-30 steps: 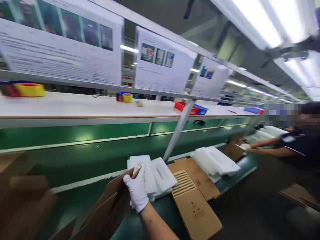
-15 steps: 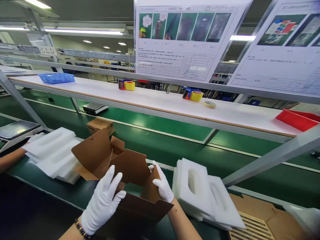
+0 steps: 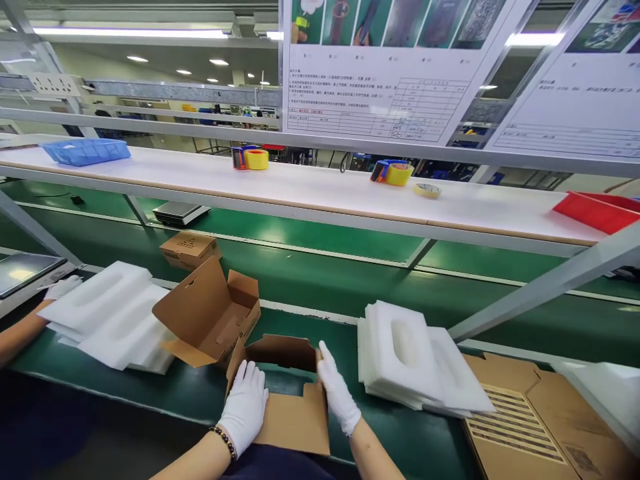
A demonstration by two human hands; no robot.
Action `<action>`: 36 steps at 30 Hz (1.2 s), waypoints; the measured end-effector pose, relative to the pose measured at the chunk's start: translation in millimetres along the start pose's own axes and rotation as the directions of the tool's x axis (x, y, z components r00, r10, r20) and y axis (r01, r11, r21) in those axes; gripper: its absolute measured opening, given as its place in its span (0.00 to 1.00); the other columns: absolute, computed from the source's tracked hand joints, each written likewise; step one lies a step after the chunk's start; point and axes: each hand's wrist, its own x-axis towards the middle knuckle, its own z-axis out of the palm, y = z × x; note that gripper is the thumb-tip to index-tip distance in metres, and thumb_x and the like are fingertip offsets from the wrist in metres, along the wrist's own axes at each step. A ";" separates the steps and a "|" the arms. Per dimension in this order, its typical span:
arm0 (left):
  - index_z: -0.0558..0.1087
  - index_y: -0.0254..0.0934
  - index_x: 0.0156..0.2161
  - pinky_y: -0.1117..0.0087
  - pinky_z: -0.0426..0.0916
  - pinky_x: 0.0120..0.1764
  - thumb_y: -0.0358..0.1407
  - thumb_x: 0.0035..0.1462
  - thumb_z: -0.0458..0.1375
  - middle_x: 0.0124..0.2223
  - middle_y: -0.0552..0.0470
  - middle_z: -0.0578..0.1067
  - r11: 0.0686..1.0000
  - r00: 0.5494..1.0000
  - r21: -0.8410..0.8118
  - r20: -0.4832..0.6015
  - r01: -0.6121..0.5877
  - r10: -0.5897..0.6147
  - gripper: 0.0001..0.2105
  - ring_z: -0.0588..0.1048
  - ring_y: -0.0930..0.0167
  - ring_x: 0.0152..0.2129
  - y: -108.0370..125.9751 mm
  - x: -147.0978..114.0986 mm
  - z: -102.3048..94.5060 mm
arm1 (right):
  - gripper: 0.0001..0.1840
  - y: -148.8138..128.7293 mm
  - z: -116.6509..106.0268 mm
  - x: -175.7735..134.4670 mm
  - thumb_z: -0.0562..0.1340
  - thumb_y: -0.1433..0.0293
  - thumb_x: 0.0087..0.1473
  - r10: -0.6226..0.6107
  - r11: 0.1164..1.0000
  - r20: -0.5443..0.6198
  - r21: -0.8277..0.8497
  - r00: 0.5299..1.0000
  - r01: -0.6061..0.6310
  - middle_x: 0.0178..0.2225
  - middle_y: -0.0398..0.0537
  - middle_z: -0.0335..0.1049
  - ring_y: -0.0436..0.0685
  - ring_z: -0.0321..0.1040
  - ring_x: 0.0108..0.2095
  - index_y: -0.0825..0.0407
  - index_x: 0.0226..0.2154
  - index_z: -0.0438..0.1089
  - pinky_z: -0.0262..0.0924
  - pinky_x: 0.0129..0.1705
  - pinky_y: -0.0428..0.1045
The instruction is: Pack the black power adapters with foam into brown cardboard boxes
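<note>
In front of me is a brown cardboard box (image 3: 293,421), partly folded up, with the green surface showing through its middle. My left hand (image 3: 244,410), white-gloved, holds its left side with the fingers laid long over the cardboard. At the opposite wall, my right hand (image 3: 337,393), also gloved, grips the right side; part of its fingers is hidden. Just behind and to the left stands an open cardboard carton (image 3: 215,313), its lid raised. White foam inserts with oval cut-outs lie in a left stack (image 3: 117,313) and a right stack (image 3: 413,353).
A co-worker's gloved hand (image 3: 63,287) is at far left beside a scale (image 3: 30,273). Behind the carton sits a closed small box (image 3: 190,248). Flat cardboard (image 3: 565,413) lies at right. A shelf (image 3: 310,187) with tape rolls crosses above.
The box has turned and come lower and nearer to me. My left hand, earlier raised with fingers spread, now holds the box's left side. The right hand stays on its right side.
</note>
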 end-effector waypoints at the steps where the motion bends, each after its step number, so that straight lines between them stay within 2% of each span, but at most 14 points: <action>1: 0.69 0.23 0.52 0.45 0.47 0.59 0.30 0.55 0.48 0.54 0.32 0.67 0.999 1.000 -0.037 -0.002 -0.028 0.028 0.21 0.59 0.49 0.56 -1.7 0.2 -3.3 | 0.40 0.8 6.3 1.5 0.54 0.55 0.53 0.023 0.988 -0.036 -0.153 0.999 -0.028 0.66 0.48 0.33 0.57 0.29 0.65 0.51 0.63 0.41 0.27 0.65 0.57; 4: 0.66 0.36 0.56 0.42 0.39 0.59 0.34 0.55 0.51 0.60 0.41 0.61 0.950 0.968 -0.259 -0.222 -0.173 0.116 0.21 0.52 0.50 0.60 -24.2 1.0 -19.4 | 0.49 4.1 18.8 6.3 0.59 0.64 0.46 0.052 0.908 -0.116 -0.409 0.992 -0.095 0.66 0.50 0.27 0.58 0.26 0.65 0.52 0.64 0.33 0.27 0.65 0.57; 6: 0.59 0.45 0.60 0.44 0.33 0.60 0.40 0.58 0.49 0.64 0.50 0.54 0.855 0.895 -0.473 -0.445 -0.214 -0.022 0.23 0.45 0.56 0.62 -50.6 4.6 -28.4 | 0.50 5.2 20.4 8.8 0.58 0.66 0.46 0.068 0.891 -0.117 -0.440 0.991 -0.113 0.66 0.50 0.26 0.58 0.28 0.65 0.52 0.64 0.30 0.31 0.65 0.56; 7: 0.54 0.46 0.62 0.47 0.32 0.61 0.41 0.60 0.46 0.65 0.52 0.52 0.780 0.868 -0.594 -0.475 -0.195 -0.146 0.24 0.42 0.59 0.63 -64.0 8.2 -29.9 | 0.50 5.4 19.7 9.7 0.58 0.65 0.46 0.073 0.890 -0.115 -0.441 0.991 -0.117 0.66 0.50 0.27 0.58 0.29 0.65 0.51 0.64 0.30 0.32 0.64 0.56; 9: 0.46 0.44 0.64 0.54 0.37 0.63 0.42 0.62 0.40 0.66 0.52 0.50 0.601 0.878 -0.792 -0.356 -0.102 -0.320 0.26 0.42 0.65 0.63 -84.0 18.4 -25.1 | 0.51 5.8 17.4 11.1 0.59 0.64 0.45 0.077 0.890 -0.120 -0.439 0.990 -0.123 0.66 0.50 0.28 0.58 0.30 0.65 0.51 0.64 0.30 0.33 0.64 0.56; 12: 0.47 0.37 0.64 0.54 0.52 0.60 0.46 0.61 0.43 0.63 0.42 0.57 0.504 0.962 -0.864 -0.141 -0.004 -0.233 0.29 0.54 0.61 0.60 -87.5 34.2 -3.3 | 0.54 6.0 13.8 12.5 0.61 0.66 0.42 0.065 0.891 -0.167 -0.434 0.984 -0.132 0.66 0.52 0.30 0.58 0.31 0.65 0.53 0.64 0.30 0.33 0.64 0.56; 15: 0.46 0.34 0.64 0.50 0.56 0.57 0.44 0.55 0.52 0.64 0.37 0.53 0.560 0.992 -0.828 -0.054 0.019 -0.114 0.35 0.56 0.56 0.59 -72.8 41.3 17.1 | 0.48 3.8 7.1 10.8 0.61 0.70 0.40 -0.017 0.908 -0.136 -0.416 0.991 -0.042 0.64 0.53 0.40 0.59 0.37 0.64 0.51 0.63 0.43 0.34 0.64 0.57; 17: 0.52 0.37 0.61 0.51 0.54 0.58 0.39 0.54 0.53 0.65 0.41 0.51 0.630 0.992 -0.772 -0.127 -0.083 -0.024 0.30 0.53 0.59 0.60 -67.1 41.5 21.8 | 0.34 -0.2 -1.1 6.9 0.60 0.70 0.43 -0.072 0.937 -0.051 -0.345 0.996 0.050 0.62 0.53 0.47 0.59 0.44 0.62 0.50 0.56 0.59 0.38 0.63 0.58; 20: 0.67 0.40 0.51 0.47 0.53 0.57 0.41 0.46 0.60 0.60 0.42 0.59 0.710 0.930 -0.602 -0.267 -0.367 0.254 0.25 0.50 0.54 0.61 -71.2 40.5 14.3 | 0.18 -9.7 -13.7 0.4 0.58 0.64 0.49 -0.041 0.963 0.147 -0.257 0.988 0.078 0.61 0.52 0.51 0.61 0.45 0.61 0.49 0.42 0.73 0.38 0.61 0.59; 23: 0.68 0.46 0.53 0.43 0.55 0.54 0.46 0.43 0.62 0.61 0.43 0.59 0.747 0.861 -0.433 -0.186 -0.504 0.474 0.28 0.51 0.47 0.58 -78.3 42.8 -2.6 | 0.23 -20.3 -13.7 1.1 0.60 0.55 0.48 0.115 0.892 0.252 -0.451 0.961 0.011 0.62 0.49 0.49 0.67 0.35 0.63 0.45 0.46 0.72 0.32 0.61 0.63; 27: 0.63 0.54 0.56 0.48 0.62 0.47 0.44 0.52 0.55 0.61 0.46 0.59 0.846 0.905 -0.331 -0.065 -0.418 0.421 0.24 0.62 0.52 0.50 -69.9 52.3 -20.2 | 0.57 -30.6 11.0 13.9 0.70 0.55 0.28 0.231 0.570 0.074 -0.819 0.970 -0.073 0.58 0.56 0.53 0.78 0.39 0.58 0.43 0.61 0.50 0.41 0.55 0.67; 29: 0.59 0.55 0.59 0.51 0.65 0.42 0.44 0.48 0.59 0.59 0.45 0.62 0.881 0.931 -0.318 -0.019 -0.351 0.365 0.31 0.63 0.52 0.47 -59.9 57.0 -22.3 | 0.61 -33.0 26.2 19.2 0.70 0.56 0.25 0.243 0.455 0.005 -0.884 0.970 -0.109 0.53 0.58 0.58 0.80 0.43 0.55 0.46 0.62 0.47 0.47 0.50 0.66; 33: 0.56 0.52 0.60 0.50 0.65 0.38 0.38 0.46 0.60 0.51 0.42 0.68 0.916 0.965 -0.310 -0.029 -0.256 0.260 0.34 0.65 0.51 0.43 -43.0 61.1 -18.2 | 0.57 -31.2 45.4 18.8 0.69 0.60 0.29 0.186 0.381 -0.108 -0.908 0.977 -0.173 0.52 0.58 0.58 0.80 0.42 0.55 0.48 0.62 0.47 0.52 0.47 0.63; 36: 0.56 0.48 0.60 0.49 0.64 0.41 0.39 0.47 0.60 0.52 0.41 0.67 0.912 0.970 -0.332 -0.044 -0.241 0.241 0.34 0.64 0.50 0.46 -42.4 61.2 -15.7 | 0.53 -24.7 42.8 14.1 0.69 0.59 0.32 0.107 0.463 -0.139 -0.870 0.984 -0.173 0.54 0.58 0.57 0.78 0.38 0.58 0.49 0.61 0.50 0.48 0.51 0.65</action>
